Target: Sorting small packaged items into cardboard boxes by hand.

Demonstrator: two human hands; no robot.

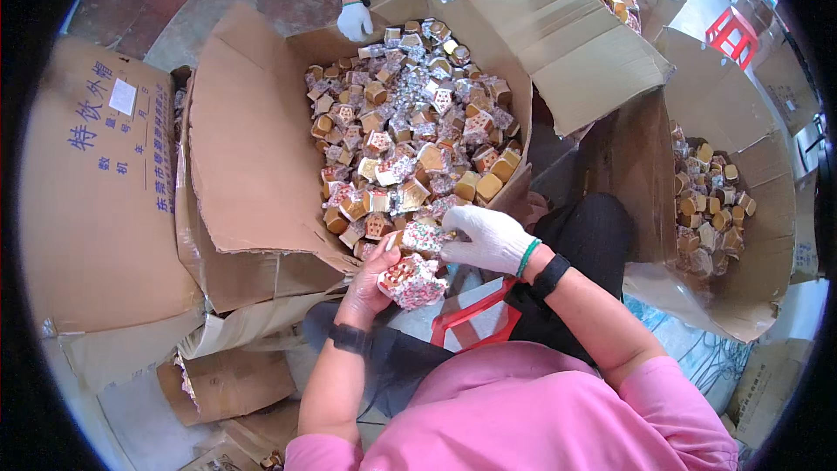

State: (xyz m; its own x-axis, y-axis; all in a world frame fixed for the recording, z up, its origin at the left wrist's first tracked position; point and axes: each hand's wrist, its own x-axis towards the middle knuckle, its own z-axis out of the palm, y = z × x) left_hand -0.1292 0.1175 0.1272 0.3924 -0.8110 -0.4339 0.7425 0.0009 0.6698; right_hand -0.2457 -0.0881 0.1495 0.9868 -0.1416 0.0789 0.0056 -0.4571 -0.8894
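1. Two small house ornaments are in front of the person's chest: the upper house and the lower house, both dotted with red and green
2. They look light and stiff; the raised dots may chip, so the plainer side walls seem the safer place to hold
3. The bare left hand is curled around the lower house, its thumb near where the two meet
4. The gloved right hand appears to pinch the upper house at its right edge; the knit fabric could slip on a smooth surface
5. Beyond stands the open carton, full of similar houses
6. Across it, a co-worker's gloved hand is at the rim
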